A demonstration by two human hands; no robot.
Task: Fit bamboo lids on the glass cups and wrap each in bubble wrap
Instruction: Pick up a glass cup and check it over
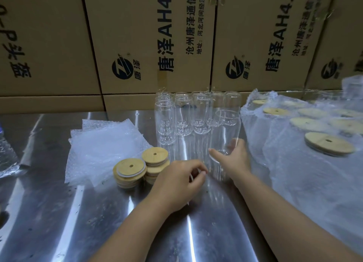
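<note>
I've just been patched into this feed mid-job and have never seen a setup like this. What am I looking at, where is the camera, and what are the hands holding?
There is no machine here. A person works with bare hands, and the single picture comes from a wide-angle camera worn on their head, looking forward and down. The right hand grips a clear glass cup. The left hand has its fingers curled around something pale, but I cannot tell what it is. On the shiny metal table lie two stacks of bamboo lids, with a pile of bubble wrap sheets to their left and a cluster of empty cups behind them. To the right are lidded cups in bubble wrap. Cardboard boxes stand along the back.
</note>
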